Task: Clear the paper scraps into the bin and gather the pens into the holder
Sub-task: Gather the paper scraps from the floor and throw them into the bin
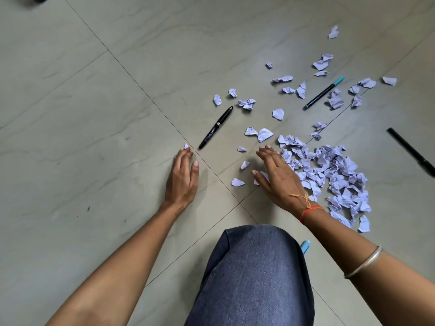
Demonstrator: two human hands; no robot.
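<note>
- The paper scraps (329, 170) are small, crumpled, pale lilac-white bits with printed lines. Most are bunched in a heap on the tiled floor (94, 114), and loose ones are scattered beyond it.
- The right hand (275, 177) lies palm down with fingers straight, gripping nothing. Its far edge is against the heap's near-left side, and a few scraps lie just left of it.
- The left hand (182, 177) rests flat and relaxed on the floor, its fingertips touching one tiny scrap (186, 146).
- A black fountain pen (216, 128) lies between the hands, just beyond them.
- A teal-capped pen (324, 92) lies among the far scraps.
- A black pen (412, 151) lies at the right edge.
</note>
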